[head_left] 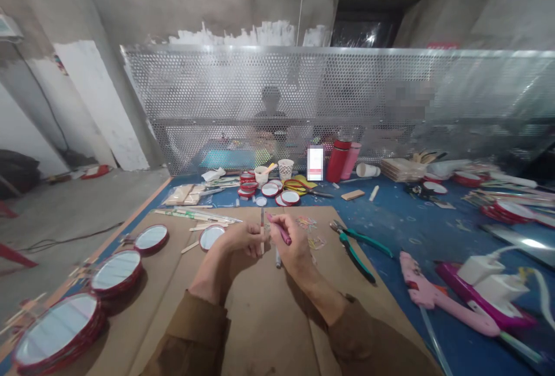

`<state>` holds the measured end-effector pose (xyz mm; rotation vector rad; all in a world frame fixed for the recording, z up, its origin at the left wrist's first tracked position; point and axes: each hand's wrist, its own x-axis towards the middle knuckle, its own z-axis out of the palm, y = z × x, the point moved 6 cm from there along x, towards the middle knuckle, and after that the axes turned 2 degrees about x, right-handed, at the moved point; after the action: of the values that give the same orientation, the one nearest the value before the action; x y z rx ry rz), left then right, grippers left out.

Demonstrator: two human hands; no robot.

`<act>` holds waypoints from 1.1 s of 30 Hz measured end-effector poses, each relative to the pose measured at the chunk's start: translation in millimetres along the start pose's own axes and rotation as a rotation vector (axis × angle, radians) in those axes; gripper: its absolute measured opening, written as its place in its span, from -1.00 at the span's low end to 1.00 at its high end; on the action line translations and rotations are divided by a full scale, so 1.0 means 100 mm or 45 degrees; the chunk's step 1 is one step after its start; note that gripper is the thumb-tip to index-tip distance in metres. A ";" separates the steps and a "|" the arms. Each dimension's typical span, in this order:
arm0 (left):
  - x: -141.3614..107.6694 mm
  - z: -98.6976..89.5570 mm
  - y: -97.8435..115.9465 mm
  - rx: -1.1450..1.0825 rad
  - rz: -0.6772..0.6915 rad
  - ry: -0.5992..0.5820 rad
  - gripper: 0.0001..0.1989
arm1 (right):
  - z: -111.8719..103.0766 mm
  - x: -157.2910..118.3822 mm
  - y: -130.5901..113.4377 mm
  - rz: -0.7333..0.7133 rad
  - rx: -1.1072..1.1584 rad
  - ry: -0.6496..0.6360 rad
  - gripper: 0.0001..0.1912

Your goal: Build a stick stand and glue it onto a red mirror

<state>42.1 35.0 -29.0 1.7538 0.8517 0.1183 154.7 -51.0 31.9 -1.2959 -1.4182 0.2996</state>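
- Centrally above the cardboard, the left hand has its fingers closed on an upright thin stick.
- Also above the cardboard, the right hand grips a purple marker, near the stick.
- Across the cardboard's right edge: teal-handled pliers.
- Right of the cardboard: pink glue gun.
- Beyond its far edge: red bottle.

Dim grey light, soft shadows, glare patches, stretched blurry edges

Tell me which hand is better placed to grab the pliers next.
Right hand, I'd judge: the pliers lie on its side, nearer than to the left hand, though it should first release the pink pen.
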 end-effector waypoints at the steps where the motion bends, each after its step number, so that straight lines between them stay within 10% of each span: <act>1: 0.01 0.00 -0.01 0.003 -0.006 0.000 -0.42 | 0.00 0.00 -0.01 -0.011 0.004 0.002 -0.84; 25: 0.00 0.04 -0.04 -0.176 0.040 -0.132 -0.49 | -0.13 0.05 0.18 0.148 0.202 0.189 -0.79; 33: -0.01 0.06 0.03 -0.131 -0.007 -0.098 -0.70 | 0.00 -0.01 0.08 0.268 0.441 0.015 -0.70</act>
<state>45.6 29.6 -27.9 1.6492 0.7812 0.0894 158.9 -48.6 25.4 -1.1555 -1.1591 0.6490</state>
